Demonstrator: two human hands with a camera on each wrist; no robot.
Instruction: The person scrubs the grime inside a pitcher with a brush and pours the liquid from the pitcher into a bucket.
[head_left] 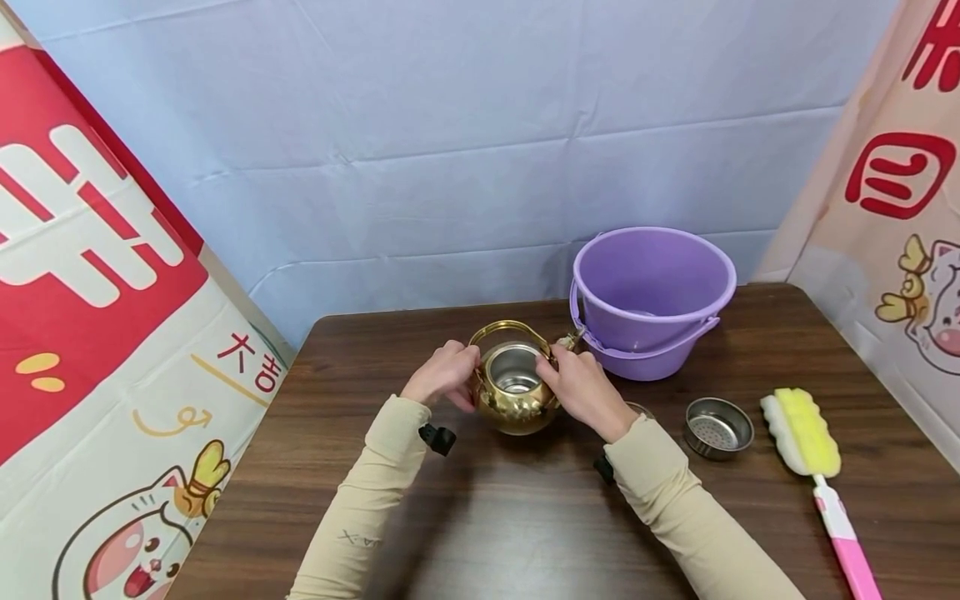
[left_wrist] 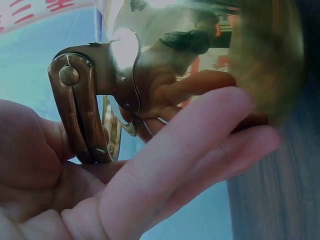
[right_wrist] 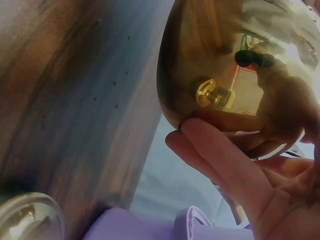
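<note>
A shiny gold teapot (head_left: 517,414) without a lid on it is held between both hands over the table, its silvery inside facing up and its hoop handle (head_left: 510,326) raised. On its left side, my left hand (head_left: 447,372) grips it by the handle joint (left_wrist: 82,85), with long fingers laid along the curved body. The right hand (head_left: 588,392) holds the opposite side, thumb near the rim and fingers under the body (right_wrist: 240,75). The spout (head_left: 573,337) pokes out behind that hand. Whether the teapot's base touches the table cannot be told.
A purple bucket (head_left: 652,333) stands at the back right, close to the spout. Right of the hand lie a round metal strainer (head_left: 717,429) and a yellow-and-white sponge brush (head_left: 810,433) with a pink handle. A shiny round piece (right_wrist: 30,220) is partly hidden by the right wrist.
</note>
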